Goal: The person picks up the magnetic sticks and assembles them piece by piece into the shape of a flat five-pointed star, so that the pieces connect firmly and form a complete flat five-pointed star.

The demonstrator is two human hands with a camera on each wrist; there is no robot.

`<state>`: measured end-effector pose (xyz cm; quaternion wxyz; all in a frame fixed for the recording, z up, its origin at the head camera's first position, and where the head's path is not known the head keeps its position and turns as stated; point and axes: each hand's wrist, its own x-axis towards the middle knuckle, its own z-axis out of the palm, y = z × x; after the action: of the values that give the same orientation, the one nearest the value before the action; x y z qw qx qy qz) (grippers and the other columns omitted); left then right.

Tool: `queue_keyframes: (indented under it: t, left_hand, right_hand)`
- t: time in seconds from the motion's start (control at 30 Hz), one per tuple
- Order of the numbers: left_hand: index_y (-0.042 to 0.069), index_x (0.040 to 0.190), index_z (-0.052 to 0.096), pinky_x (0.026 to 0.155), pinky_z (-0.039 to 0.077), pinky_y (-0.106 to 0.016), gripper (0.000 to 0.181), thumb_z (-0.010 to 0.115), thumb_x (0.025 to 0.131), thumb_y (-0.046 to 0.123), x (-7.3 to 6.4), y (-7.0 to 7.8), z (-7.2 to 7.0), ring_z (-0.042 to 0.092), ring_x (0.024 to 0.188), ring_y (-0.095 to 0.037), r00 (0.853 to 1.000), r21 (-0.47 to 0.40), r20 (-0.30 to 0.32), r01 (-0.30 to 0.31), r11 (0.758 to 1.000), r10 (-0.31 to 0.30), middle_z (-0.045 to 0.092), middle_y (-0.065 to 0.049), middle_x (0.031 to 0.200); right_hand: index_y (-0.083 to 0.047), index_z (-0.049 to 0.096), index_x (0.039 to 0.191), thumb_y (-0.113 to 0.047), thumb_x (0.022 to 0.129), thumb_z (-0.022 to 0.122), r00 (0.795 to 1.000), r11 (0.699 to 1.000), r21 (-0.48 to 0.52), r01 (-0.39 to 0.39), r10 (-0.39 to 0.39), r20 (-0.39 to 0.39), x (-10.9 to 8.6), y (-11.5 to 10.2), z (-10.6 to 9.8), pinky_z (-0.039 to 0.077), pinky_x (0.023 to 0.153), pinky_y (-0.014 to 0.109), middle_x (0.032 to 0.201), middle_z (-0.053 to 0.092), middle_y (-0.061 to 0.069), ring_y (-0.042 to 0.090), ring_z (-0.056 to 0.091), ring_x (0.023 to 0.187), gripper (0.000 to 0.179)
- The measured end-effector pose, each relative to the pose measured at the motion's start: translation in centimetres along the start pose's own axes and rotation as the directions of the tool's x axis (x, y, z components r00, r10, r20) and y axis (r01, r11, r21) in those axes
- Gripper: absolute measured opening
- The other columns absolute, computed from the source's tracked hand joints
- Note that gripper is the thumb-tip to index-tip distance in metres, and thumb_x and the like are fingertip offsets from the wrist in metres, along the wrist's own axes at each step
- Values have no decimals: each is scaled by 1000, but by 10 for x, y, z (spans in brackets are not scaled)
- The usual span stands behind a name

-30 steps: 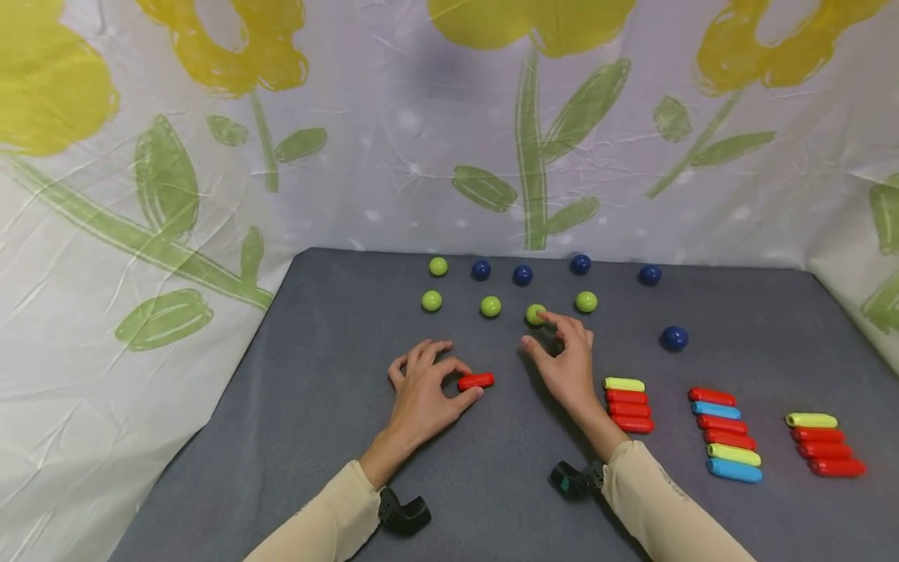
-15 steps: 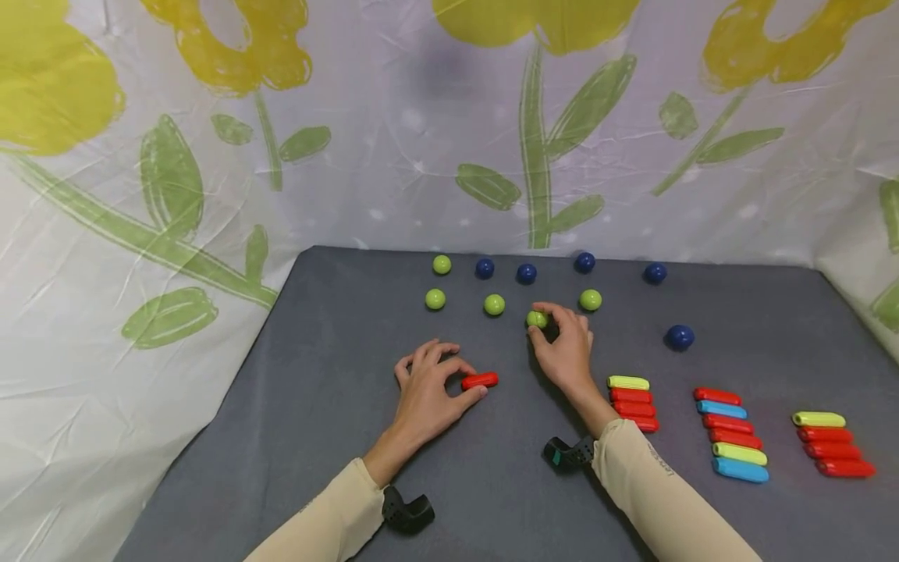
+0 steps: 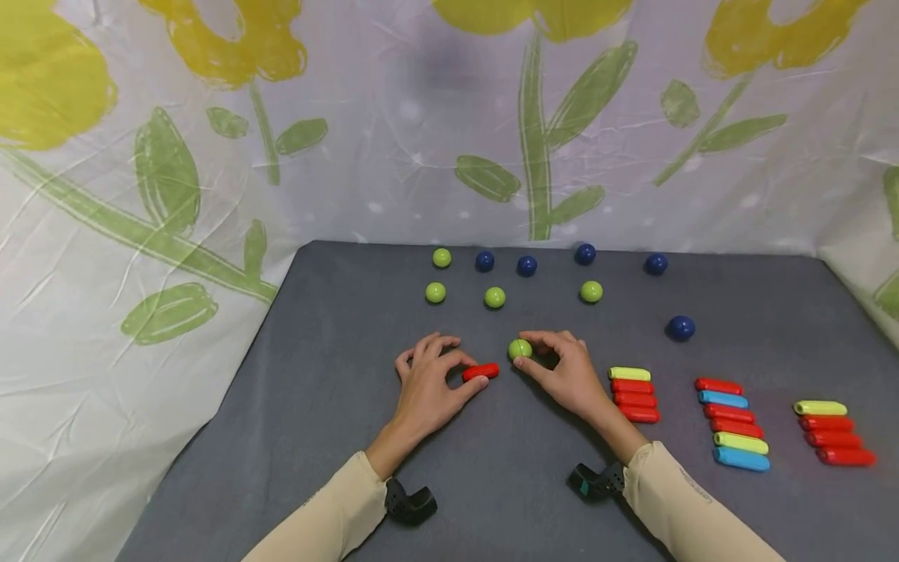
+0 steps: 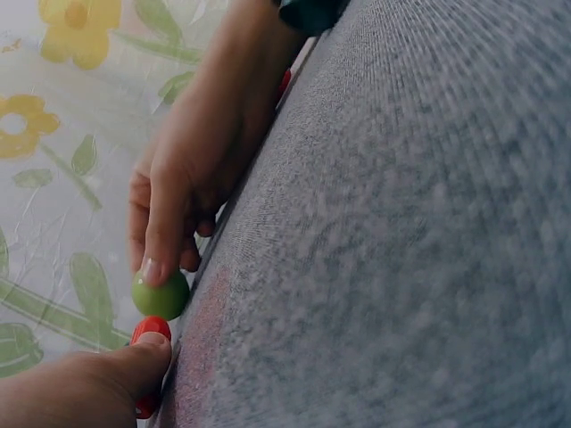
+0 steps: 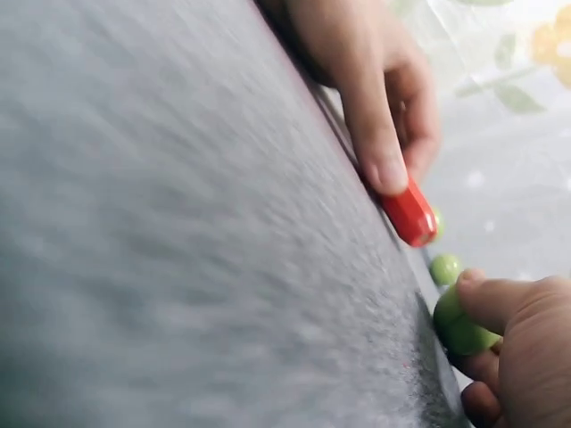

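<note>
My left hand pinches a short red faceted stick between thumb and forefinger, low over the dark grey table. A little to its right, my right hand holds a small green ball by thumb and fingertips. Ball and stick are close together, with a small gap in the head view. In the left wrist view the green ball appears just beyond the end of the red stick. The right wrist view shows the left thumb lying along the red stick.
Several green balls and several blue balls lie across the back of the table. One blue ball sits farther right. Rows of red, yellow and blue sticks line the right side. A flowered cloth hangs behind.
My right hand has closed its thumb and fingers on the green ball and brought it nearer and slightly left, toward the red stick. The left hand has hardly moved.
</note>
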<state>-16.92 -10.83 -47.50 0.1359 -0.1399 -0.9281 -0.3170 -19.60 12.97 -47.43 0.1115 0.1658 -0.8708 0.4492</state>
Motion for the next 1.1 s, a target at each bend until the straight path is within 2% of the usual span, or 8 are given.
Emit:
queue_keyframes:
  t: [0.23,0.6,1.1]
  left_hand:
    - [25,97,77,108,17,-65,24,81,85,45,2,0,1,42,142,-36,1000,-8,7,-2,1000,2,63,-8,134]
    - [27,97,77,109,17,-65,24,80,85,48,2,0,1,40,143,-36,1000,-1,30,5,1000,-5,62,-6,136]
    - [26,99,78,107,17,-66,25,81,84,47,3,-2,3,42,142,-38,1000,3,10,-18,1000,18,63,-7,136]
  right_hand:
    - [-14,75,118,-20,81,87,996,997,-12,70,-69,47,-10,-2,-3,28,80,34,96,74,0,14,51,84,40]
    - [-16,75,118,-20,81,87,992,996,10,91,-92,82,-13,-2,-5,26,80,35,92,72,-3,14,49,83,39]
    - [-17,75,119,-21,81,87,990,994,30,102,-104,99,-14,-4,-6,26,82,36,100,74,-4,16,50,85,40]
